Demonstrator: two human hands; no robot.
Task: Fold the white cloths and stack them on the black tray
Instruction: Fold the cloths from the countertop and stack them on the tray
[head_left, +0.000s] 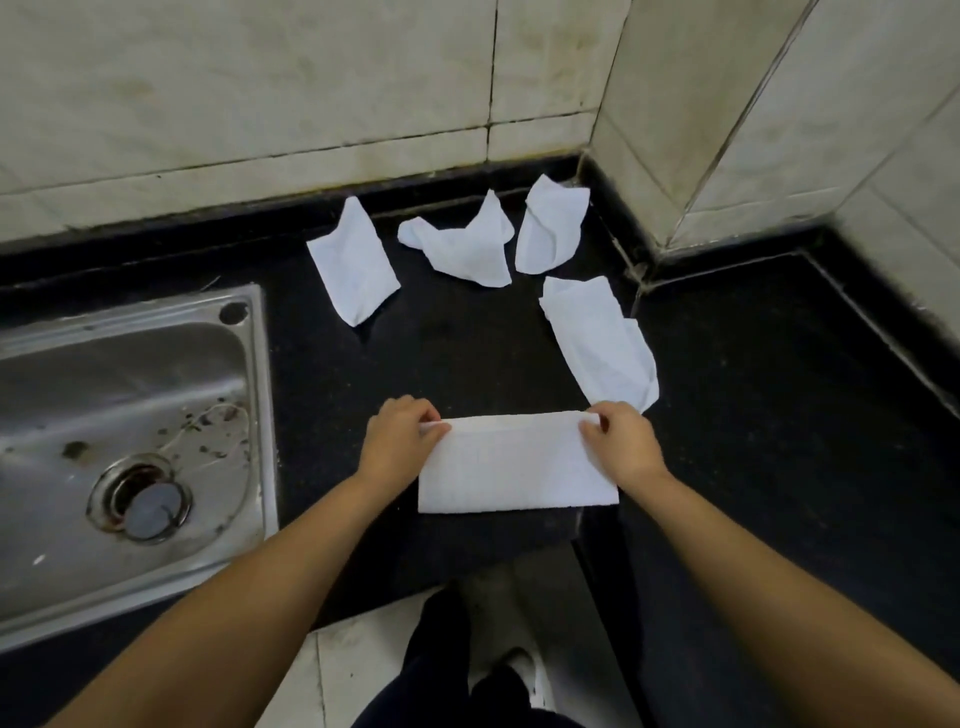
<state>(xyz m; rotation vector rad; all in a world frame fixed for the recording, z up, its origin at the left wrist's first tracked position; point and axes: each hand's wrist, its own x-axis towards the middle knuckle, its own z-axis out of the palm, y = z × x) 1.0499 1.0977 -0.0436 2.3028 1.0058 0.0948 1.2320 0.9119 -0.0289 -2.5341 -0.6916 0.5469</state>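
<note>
A white cloth (514, 462) lies folded into a flat rectangle near the front edge of the black counter (753, 415). My left hand (397, 439) pinches its far left corner. My right hand (621, 441) pinches its far right corner. Several more white cloths lie loose and crumpled farther back: one at the left (353, 262), one in the middle (467, 244), one near the wall corner (550, 226), and one at the right (597, 343), just beyond my right hand. I cannot make out a separate black tray on the dark surface.
A steel sink (130, 441) with a drain is set into the counter at the left. Tiled walls (311, 104) close off the back and the right, forming a corner. Below the counter's front edge I see the floor and my dark trousers (441, 649).
</note>
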